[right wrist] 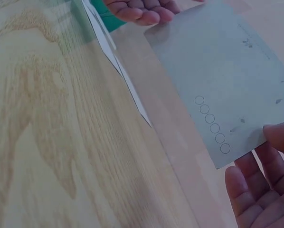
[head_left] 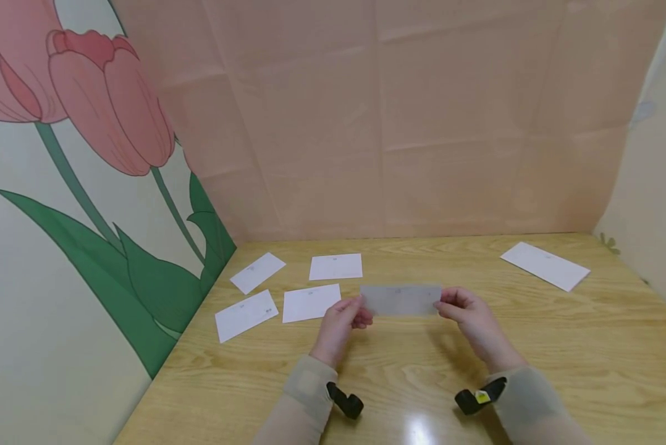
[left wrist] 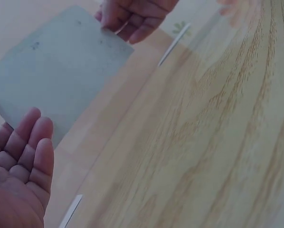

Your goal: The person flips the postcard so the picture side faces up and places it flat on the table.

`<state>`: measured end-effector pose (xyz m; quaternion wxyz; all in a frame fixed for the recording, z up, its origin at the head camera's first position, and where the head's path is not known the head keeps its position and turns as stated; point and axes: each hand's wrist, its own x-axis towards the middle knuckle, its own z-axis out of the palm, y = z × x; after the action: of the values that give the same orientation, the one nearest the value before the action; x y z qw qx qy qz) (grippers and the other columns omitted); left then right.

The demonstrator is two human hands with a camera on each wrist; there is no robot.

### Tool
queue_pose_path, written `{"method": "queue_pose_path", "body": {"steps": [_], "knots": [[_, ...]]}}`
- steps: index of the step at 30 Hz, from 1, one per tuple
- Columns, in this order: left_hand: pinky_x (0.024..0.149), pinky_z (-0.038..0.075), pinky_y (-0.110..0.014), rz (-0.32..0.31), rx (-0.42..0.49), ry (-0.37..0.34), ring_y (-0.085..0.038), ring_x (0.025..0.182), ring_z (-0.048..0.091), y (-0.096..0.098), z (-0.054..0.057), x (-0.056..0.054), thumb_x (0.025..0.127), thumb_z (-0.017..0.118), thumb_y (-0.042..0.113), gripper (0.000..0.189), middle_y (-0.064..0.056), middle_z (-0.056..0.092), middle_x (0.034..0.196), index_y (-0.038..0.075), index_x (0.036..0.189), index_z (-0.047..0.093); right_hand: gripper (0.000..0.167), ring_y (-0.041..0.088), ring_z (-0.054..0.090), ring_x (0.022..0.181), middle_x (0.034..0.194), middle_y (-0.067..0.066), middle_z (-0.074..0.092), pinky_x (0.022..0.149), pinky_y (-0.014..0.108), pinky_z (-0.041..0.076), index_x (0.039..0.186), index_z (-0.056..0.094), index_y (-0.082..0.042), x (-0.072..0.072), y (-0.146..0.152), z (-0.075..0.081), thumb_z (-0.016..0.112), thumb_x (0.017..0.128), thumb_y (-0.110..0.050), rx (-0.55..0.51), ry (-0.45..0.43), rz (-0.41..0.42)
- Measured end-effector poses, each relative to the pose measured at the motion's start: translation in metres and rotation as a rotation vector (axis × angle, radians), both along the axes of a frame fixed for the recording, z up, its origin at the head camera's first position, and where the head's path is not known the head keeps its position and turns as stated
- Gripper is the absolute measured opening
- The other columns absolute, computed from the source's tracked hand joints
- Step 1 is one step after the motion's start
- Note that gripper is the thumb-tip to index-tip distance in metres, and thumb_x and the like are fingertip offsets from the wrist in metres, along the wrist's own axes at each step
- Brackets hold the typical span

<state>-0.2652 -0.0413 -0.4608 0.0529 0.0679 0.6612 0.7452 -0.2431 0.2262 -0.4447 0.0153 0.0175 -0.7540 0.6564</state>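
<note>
Held up over the table is a pale rectangular card (head_left: pixel 401 300), like a postcard, greyish in shadow. My left hand (head_left: pixel 342 324) pinches its left end and my right hand (head_left: pixel 472 321) pinches its right end. In the right wrist view, the card (right wrist: pixel 218 76) shows a row of several small printed circles near one edge and a few tiny dark marks. The right thumb lies over its face there. Seen from the left wrist, the left fingers (left wrist: pixel 41 156) lie at the near end of the card, with the left thumb hidden.
At the left of the wooden table (head_left: pixel 400 383) lie several white cards, including a front one (head_left: pixel 246 316), a back one (head_left: pixel 335 267) and one beside my left hand (head_left: pixel 309 303). Another white card (head_left: pixel 545 266) lies at the back right. A pinkish cloth (head_left: pixel 400 123) hangs behind.
</note>
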Motion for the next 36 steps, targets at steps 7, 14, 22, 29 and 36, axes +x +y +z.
{"method": "queue_pose_path", "body": {"steps": [7,14,22,29,36], "knots": [[0.081,0.049,-0.034,-0.014,0.018,-0.02,-0.02,0.084,0.062,-0.0012,0.0018,0.0029,0.1,0.045,0.043,0.055,-0.013,0.066,0.092,-0.009,0.102,0.062,0.029,0.014,0.052,0.092,0.099,0.004,0.058,0.081,0.023,0.044,0.109,0.057,0.007,0.001,-0.0017,-0.0004,0.063,0.094,-0.017,0.043,0.031,-0.018],[0.081,0.049,-0.031,-0.032,0.038,-0.021,-0.019,0.086,0.062,-0.0005,0.0004,0.0035,0.1,0.043,0.048,0.057,-0.01,0.066,0.094,-0.005,0.106,0.063,0.031,0.011,0.054,0.094,0.104,0.005,0.059,0.081,0.022,0.045,0.114,0.057,0.008,0.0036,-0.0037,0.0012,0.06,0.097,-0.018,0.093,0.049,-0.022],[0.075,0.049,-0.027,0.013,0.1,-0.046,-0.013,0.079,0.062,0.004,-0.0004,0.0005,0.098,0.054,0.032,0.041,-0.007,0.068,0.093,-0.007,0.109,0.066,0.023,0.03,0.044,0.12,0.131,0.022,0.051,0.091,0.033,0.04,0.112,0.061,0.008,0.0012,-0.0072,0.0011,0.056,0.096,-0.007,0.122,0.071,-0.062],[0.076,0.051,-0.025,0.02,0.06,-0.073,-0.013,0.085,0.064,0.0043,-0.0017,-0.001,0.092,0.065,0.015,0.033,-0.012,0.064,0.113,-0.001,0.12,0.064,0.024,0.034,0.042,0.123,0.135,0.02,0.048,0.091,0.037,0.041,0.114,0.062,0.005,0.0022,-0.0073,0.0031,0.055,0.098,-0.01,0.145,0.048,-0.051],[0.076,0.052,-0.024,0.036,0.031,-0.084,-0.015,0.086,0.062,0.0049,-0.0044,-0.0034,0.088,0.068,0.009,0.036,-0.012,0.059,0.117,0.002,0.123,0.063,0.024,0.023,0.053,0.104,0.12,0.019,0.056,0.08,0.023,0.048,0.117,0.06,0.005,0.0011,-0.0067,0.0009,0.049,0.099,-0.005,0.166,0.042,-0.029]]}}
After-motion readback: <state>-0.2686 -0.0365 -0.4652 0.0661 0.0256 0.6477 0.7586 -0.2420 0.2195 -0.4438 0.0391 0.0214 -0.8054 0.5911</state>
